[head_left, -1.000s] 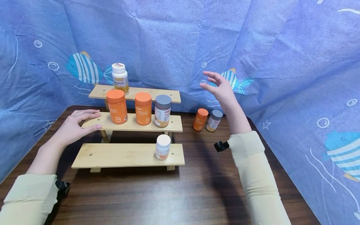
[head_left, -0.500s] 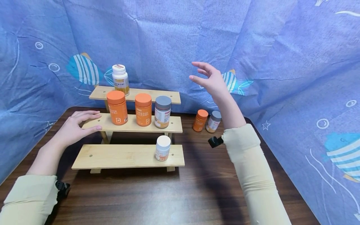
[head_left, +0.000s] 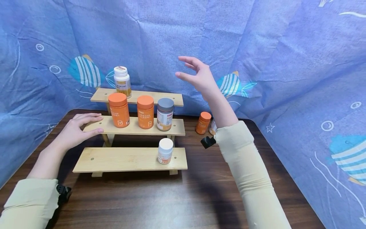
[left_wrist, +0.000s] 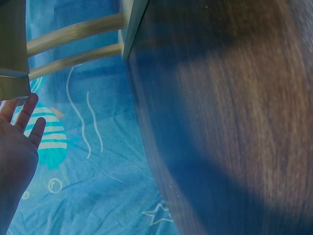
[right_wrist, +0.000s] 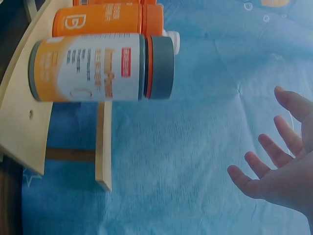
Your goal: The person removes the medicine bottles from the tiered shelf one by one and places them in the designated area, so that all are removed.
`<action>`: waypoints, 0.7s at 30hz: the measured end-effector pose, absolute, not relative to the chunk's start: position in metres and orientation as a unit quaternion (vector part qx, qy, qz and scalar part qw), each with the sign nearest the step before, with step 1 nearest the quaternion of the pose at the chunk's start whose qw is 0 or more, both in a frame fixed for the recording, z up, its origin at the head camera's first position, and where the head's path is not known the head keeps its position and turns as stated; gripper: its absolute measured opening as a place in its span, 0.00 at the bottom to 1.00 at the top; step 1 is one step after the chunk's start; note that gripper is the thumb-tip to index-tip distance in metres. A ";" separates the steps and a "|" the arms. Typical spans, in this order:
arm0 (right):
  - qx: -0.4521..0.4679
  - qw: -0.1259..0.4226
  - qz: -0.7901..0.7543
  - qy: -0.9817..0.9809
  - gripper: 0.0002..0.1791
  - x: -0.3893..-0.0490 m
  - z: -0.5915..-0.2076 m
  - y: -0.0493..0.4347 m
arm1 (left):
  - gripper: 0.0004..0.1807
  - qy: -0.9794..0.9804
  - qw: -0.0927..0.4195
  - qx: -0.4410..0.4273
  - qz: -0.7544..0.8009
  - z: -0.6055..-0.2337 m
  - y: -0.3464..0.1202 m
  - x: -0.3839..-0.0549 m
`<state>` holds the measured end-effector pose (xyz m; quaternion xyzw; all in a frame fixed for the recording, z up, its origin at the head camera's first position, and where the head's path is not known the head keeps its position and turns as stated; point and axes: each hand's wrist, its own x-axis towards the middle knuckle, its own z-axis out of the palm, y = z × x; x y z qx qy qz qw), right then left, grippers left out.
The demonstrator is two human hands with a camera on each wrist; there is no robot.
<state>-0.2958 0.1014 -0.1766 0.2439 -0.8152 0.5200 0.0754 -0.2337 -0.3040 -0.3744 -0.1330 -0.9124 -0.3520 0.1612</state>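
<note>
My left hand (head_left: 73, 131) is at the left end of a three-step wooden display shelf (head_left: 134, 159), with thumb and fingers holding the middle step by its front and back edges. In the left wrist view, the left fingers (left_wrist: 30, 105) meet the shelf's edge. My right hand (head_left: 198, 74) hovers in the air to the right of the top step, fingers apart and holding nothing. On the middle step stand two orange jars, a larger one (head_left: 119, 113) and a smaller one (head_left: 145, 114), beside a grey-lidded jar (head_left: 165, 117).
A white-capped bottle (head_left: 122, 84) stands on the top step, and a small white bottle (head_left: 165, 152) on the bottom step. Right of the shelf, an orange bottle (head_left: 203, 123) and a partly hidden bottle (head_left: 213, 128) stand on the dark table (head_left: 128, 200). Blue cloth (head_left: 166, 38) hangs behind.
My right hand has moved left and a little upward, still holding nothing, and its forearm now hides most of the small grey-lidded bottle. The left hand stays at the shelf.
</note>
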 end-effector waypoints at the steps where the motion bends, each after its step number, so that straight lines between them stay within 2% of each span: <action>1: 0.247 0.074 0.521 -0.814 0.31 -0.296 -0.177 0.098 | 0.30 -0.912 0.162 -0.133 -0.353 -0.375 -0.304 -0.234; 21: 0.307 0.049 0.471 -0.826 0.37 -0.298 -0.181 0.038 | 0.30 -0.915 0.161 -0.131 -0.346 -0.373 -0.302 -0.233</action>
